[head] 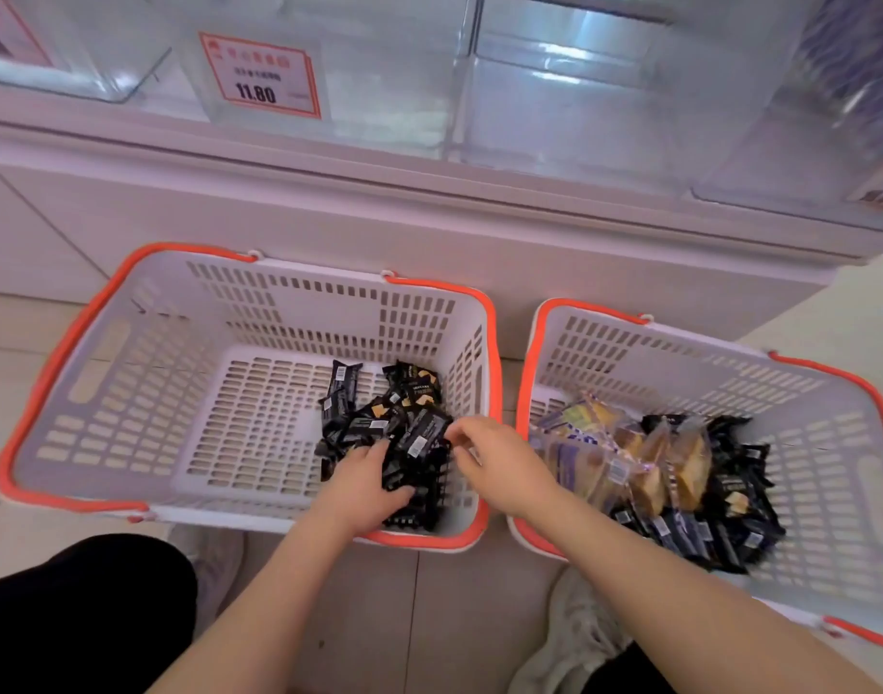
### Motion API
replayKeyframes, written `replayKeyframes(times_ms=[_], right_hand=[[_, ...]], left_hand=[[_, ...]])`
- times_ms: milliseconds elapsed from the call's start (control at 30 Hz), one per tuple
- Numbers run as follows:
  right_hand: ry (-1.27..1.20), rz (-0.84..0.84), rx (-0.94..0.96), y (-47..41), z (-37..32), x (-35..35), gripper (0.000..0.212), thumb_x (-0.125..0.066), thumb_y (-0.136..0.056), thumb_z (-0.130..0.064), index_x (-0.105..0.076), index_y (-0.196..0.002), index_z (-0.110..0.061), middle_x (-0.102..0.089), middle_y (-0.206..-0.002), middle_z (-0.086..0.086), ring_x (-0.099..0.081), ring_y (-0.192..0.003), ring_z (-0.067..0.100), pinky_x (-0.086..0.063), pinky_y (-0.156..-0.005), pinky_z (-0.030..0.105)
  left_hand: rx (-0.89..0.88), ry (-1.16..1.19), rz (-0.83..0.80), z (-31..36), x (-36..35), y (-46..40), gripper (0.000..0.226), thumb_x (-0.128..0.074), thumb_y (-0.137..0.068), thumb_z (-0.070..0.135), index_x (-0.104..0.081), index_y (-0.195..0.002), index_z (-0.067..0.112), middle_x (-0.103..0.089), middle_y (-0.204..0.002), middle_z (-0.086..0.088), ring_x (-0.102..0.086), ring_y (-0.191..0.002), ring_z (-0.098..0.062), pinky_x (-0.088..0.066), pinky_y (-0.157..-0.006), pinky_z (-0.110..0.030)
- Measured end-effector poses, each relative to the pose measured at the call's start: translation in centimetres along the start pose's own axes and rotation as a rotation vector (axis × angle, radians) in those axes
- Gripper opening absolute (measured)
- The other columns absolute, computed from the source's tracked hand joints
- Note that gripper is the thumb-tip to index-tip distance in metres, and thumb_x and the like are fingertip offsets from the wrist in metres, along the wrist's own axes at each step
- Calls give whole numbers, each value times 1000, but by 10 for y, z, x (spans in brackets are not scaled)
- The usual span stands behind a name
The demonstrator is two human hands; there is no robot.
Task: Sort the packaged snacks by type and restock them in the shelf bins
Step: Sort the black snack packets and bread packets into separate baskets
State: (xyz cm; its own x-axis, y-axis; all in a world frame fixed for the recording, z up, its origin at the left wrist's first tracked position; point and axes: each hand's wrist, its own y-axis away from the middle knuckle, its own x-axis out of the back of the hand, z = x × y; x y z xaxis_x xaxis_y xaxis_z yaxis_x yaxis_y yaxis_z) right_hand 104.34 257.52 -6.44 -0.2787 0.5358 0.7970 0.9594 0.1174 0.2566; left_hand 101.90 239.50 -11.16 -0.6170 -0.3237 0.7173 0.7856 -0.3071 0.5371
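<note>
Two white baskets with orange rims stand on the floor below the shelf. The left basket (pixel 129 353) holds a pile of black snack packets (pixel 379 423) in its near right corner. My left hand (pixel 367 480) reaches into that pile, its fingers curled round several black packets. My right hand (pixel 494 458) hovers at the pile's right side and pinches the edge of one black packet (pixel 422 433). The right basket (pixel 805 443) holds clear-wrapped yellow cake packets (pixel 645 463) mixed with more black packets (pixel 715 533).
Clear plastic shelf bins (pixel 554 92) sit above a white cabinet front (pixel 329 217); one bin carries an orange price tag (pixel 261 75) reading 11.80. My dark-clad knee (pixel 79 618) and a light shoe (pixel 574 638) are on the tiled floor near the baskets.
</note>
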Motion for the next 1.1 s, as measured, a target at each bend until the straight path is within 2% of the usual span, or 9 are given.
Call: replayKeyframes(times_ms=[133, 300, 400, 500, 600, 733, 867, 1033, 1100], right_hand=[[28, 46, 65, 12, 26, 28, 26, -47, -90, -9, -57, -113, -10, -60, -112, 6, -55, -103, 21, -40, -88, 29], [192, -162, -49, 41, 96, 74, 22, -49, -90, -16, -56, -110, -12, -60, -112, 8, -55, -105, 23, -42, -89, 34], [216, -250, -294, 69, 152, 91, 18, -48, -92, -22, -57, -104, -12, -63, -108, 10, -57, -102, 25, -40, -81, 31], [125, -237, -537, 96, 201, 89, 18, -48, -94, -25, -57, -97, -10, -66, -103, 14, -59, -97, 29, -36, -69, 30], [14, -248, -693, 112, 238, 67, 23, -48, -93, -23, -59, -98, -4, -65, -105, 14, -59, -97, 31, -41, -72, 32], [-56, -286, -751, 108, 267, 43, 12, -49, -90, -18, -56, -86, -10, -63, -92, 16, -60, -94, 31, -34, -63, 26], [3, -230, -754, 105, 306, 36, 30, -46, -93, -18, -52, -122, -15, -60, -100, 13, -57, -90, 30, -37, -65, 31], [163, -367, -861, 113, 346, 32, 27, -45, -96, -13, -44, -122, -6, -41, -131, 15, -48, -113, 30, -45, -88, 38], [170, -351, -892, 111, 354, 33, 29, -43, -94, -7, -42, -123, -4, -33, -139, 19, -50, -113, 31, -45, -87, 38]], left_hand=[[-378, 81, 249, 59, 3, 7, 53, -55, -88, 30, -41, -137, 12, -45, -135, -3, -39, -126, -18, -27, -105, -24], [-730, 48, 226, 130, -6, 6, 32, -54, -87, 17, -59, -118, 8, -56, -120, -6, -50, -114, -22, -37, -100, -31], [-809, -82, 131, 162, -24, -14, 30, -49, -90, 18, -58, -117, 8, -55, -121, -7, -48, -115, -23, -36, -99, -34], [-843, -220, -6, 195, -50, -37, 27, -46, -90, 17, -58, -112, 7, -56, -114, -10, -49, -110, -24, -36, -94, -34], [-830, -357, -196, 222, -84, -59, 25, -44, -91, 16, -55, -110, 6, -53, -115, -12, -49, -109, -27, -40, -90, -39], [-858, -574, -332, 245, -131, -83, 29, -45, -90, 9, -51, -117, 8, -51, -119, -11, -50, -110, -28, -45, -87, -42], [-1012, -757, -426, 262, -179, -100, 38, -46, -89, 1, -46, -127, 6, -46, -126, -12, -46, -113, -30, -46, -85, -42], [-1080, -1006, -471, 262, -215, -118, 32, -41, -93, 7, -47, -125, 3, -49, -128, -17, -44, -115, -34, -34, -98, -43], [-1092, -1067, -482, 258, -221, -124, 31, -40, -94, 8, -48, -124, 4, -50, -128, -16, -44, -116, -33, -31, -100, -42]])
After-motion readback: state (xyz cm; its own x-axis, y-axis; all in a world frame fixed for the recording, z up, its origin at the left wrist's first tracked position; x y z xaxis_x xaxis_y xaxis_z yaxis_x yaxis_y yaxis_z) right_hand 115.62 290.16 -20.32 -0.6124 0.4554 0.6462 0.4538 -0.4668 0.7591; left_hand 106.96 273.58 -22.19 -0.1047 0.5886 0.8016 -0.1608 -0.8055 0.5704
